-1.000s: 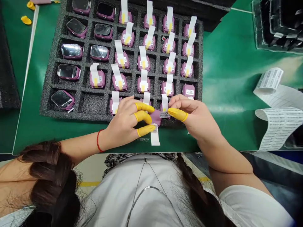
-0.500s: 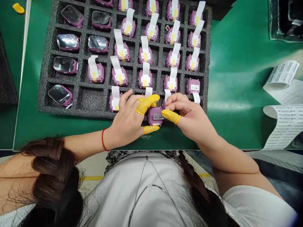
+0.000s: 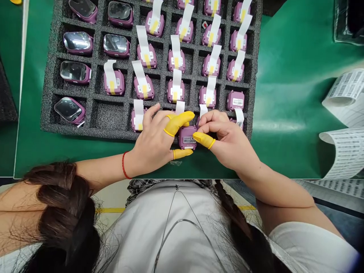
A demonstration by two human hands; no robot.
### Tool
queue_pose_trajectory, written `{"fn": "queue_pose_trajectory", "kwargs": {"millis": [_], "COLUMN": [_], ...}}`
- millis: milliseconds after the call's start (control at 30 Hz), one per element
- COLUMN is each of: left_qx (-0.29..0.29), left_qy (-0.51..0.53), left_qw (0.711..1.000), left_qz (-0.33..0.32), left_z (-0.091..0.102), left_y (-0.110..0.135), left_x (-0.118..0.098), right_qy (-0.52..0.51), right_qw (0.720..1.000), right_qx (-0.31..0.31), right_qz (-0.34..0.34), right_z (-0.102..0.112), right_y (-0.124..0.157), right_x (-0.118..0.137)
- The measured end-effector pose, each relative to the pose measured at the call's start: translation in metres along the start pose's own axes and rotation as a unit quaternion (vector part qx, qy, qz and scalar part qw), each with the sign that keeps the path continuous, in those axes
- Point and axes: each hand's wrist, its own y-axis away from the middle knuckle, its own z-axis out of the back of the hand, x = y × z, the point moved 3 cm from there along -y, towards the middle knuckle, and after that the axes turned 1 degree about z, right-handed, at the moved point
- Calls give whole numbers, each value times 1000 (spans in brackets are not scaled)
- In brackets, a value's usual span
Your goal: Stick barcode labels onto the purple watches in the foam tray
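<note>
In the head view, a purple smartwatch body (image 3: pixel 187 143) is held back side up, a barcode label (image 3: pixel 188 140) on it. My left hand (image 3: pixel 155 134) grips it from the left, closed between the thumb and a finger, which wear yellow finger cots. From the right, my right hand (image 3: pixel 227 140) is closed, its yellow-capped thumb resting on the watch's right edge and covering the end of the label. What lies under that thumb is hidden. Just beyond both hands is the black foam tray (image 3: pixel 93 132), which holds many purple watches, several with white paper strips and yellow tape.
On the left of the tray sit watches with dark screens up, such as one smartwatch (image 3: pixel 69 110). Curling sheets of barcode labels (image 3: pixel 345 146) lie at the right on the green table (image 3: pixel 284 146). A black bin (image 3: pixel 348 22) stands at the upper right.
The view has shifted slightly, so the tray appears a little higher and larger. Both hands keep nearly the same hold; the right thumb sits slightly further left over the watch's edge.
</note>
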Motion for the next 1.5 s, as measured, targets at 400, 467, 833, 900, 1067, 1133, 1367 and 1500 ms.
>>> {"fn": "queue_pose_trajectory", "kwargs": {"millis": [400, 467, 833, 900, 1067, 1133, 1367, 1500], "left_qx": [7, 2, -10, -5, 27, 29, 2, -9], "left_qy": [0, 1, -5, 5, 19, 17, 11, 3], "left_qw": [1000, 1000, 1000, 1000, 999, 999, 1000, 1000], "left_qz": [3, 0, -8, 1, 28, 28, 1, -7], "left_z": [-1, -1, -2, -2, 0, 0, 0, 0], "left_y": [0, 0, 0, 0, -2, -2, 0, 1], "left_x": [2, 2, 2, 2, 1, 1, 0, 0], "right_qy": [16, 20, 36, 39, 44, 44, 138, 211], "right_qw": [1000, 1000, 999, 999, 999, 999, 984, 964], "right_qx": [-1, -3, -4, -6, -5, -3, -47, -101], "right_qz": [10, 12, 20, 22, 21, 20, 105, 124], "right_z": [0, 0, 0, 0, 0, -1, 0, 7], "right_y": [0, 0, 0, 1, 1, 1, 6, 7], "right_x": [0, 0, 0, 0, 0, 0, 4, 4]}}
